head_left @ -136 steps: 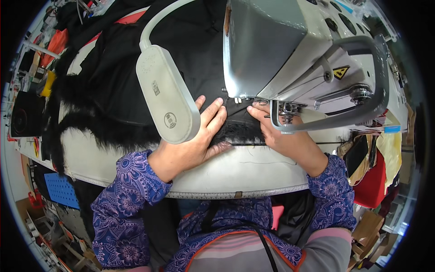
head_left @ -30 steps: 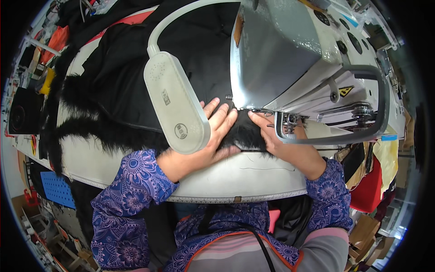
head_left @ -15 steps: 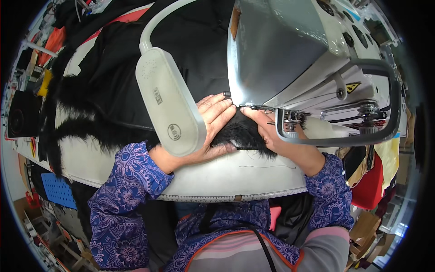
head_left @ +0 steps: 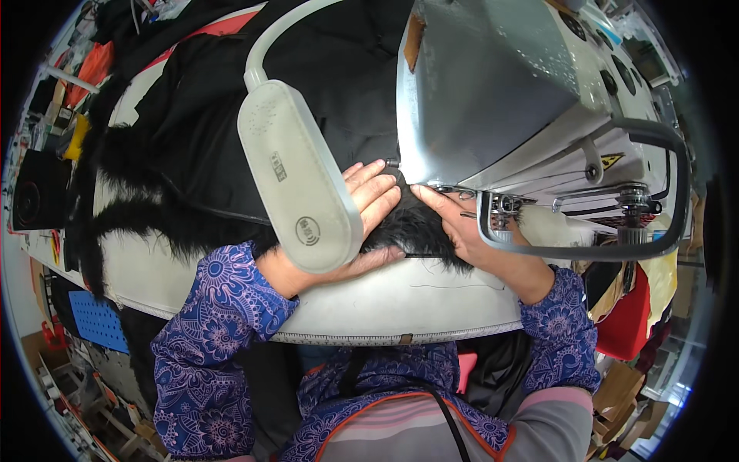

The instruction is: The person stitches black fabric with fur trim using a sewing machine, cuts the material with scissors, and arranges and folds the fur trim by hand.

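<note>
step: black fur-edged cloth (head_left: 208, 131), centre to upper left on counter (head_left: 369, 304), is apparently guided under sewing machine (head_left: 485, 85), upper right | left hand (head_left: 372, 209): grip released, laid flat | right hand (head_left: 471, 237): grip cannot be told | next: even, flat pressure seems called for

Above my bare hands (head_left: 466, 233) I wear navy-blue fabric sleeves (head_left: 219, 335) printed with pinkish-lilac flowers and scrolls. A matching floral garment (head_left: 404, 372) edged in orange-red meets my grey, pink-striped top (head_left: 377, 440), crossed by a black cord (head_left: 451, 424).
</note>
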A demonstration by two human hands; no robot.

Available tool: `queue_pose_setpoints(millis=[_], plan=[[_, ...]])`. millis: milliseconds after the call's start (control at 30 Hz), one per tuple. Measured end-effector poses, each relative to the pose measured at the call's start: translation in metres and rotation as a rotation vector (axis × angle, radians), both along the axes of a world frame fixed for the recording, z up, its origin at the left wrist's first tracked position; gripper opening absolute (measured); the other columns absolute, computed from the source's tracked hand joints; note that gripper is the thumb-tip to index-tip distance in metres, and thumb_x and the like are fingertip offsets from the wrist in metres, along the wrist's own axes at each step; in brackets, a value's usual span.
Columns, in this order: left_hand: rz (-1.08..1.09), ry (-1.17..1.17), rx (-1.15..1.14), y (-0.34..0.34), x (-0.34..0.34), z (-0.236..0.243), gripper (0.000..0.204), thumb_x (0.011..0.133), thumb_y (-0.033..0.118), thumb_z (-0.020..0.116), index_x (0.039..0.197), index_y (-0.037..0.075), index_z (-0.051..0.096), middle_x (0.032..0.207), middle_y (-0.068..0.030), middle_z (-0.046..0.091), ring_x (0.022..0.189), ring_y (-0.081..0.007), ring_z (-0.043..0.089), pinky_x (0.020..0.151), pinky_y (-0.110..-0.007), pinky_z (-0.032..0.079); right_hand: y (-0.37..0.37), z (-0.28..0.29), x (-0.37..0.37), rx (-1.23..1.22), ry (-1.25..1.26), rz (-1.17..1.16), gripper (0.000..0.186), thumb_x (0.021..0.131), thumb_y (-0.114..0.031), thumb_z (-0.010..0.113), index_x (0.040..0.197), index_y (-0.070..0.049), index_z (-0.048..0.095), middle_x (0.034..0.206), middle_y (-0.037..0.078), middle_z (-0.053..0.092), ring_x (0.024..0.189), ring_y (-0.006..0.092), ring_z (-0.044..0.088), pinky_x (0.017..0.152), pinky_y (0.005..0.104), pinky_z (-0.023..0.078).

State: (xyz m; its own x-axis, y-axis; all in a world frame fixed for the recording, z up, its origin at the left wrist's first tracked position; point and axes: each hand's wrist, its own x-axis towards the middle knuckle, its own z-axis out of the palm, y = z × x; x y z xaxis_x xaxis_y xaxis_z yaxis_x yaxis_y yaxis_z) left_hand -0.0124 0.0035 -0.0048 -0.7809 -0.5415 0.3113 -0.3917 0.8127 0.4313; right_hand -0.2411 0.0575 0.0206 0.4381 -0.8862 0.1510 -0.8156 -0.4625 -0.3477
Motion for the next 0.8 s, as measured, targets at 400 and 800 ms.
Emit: queue_pose_setpoints(millis=[400,800], plan=[[0.017,0.041,-0.111,-0.001,-0.013,-0.001,0.062,0.07,0.04,0.077,0.114,0.0,0.059,0.091,-0.0144,0.06,0.083,-0.0325,0.06,0.079,-0.041,0.05,-0.003,0.004,-0.009,0.184,0.02,-0.075,0.053,0.082,0.004,0.055,0.133,-0.011,0.052,0.101,0.014,0.066,0.085,0.0251,0.065,0.078,0.0343,0.051],[0.03,0.029,-0.056,-0.001,-0.01,0.007,0.051,0.074,0.04,0.075,0.108,0.003,0.063,0.089,-0.0151,0.062,0.084,-0.0327,0.061,0.076,-0.042,0.05,0.003,-0.007,-0.021,0.133,-0.013,-0.067,0.045,0.08,0.002,0.057,0.123,-0.009,0.059,0.095,0.009,0.067,0.083,0.0249,0.065,0.076,0.0359,0.051]])
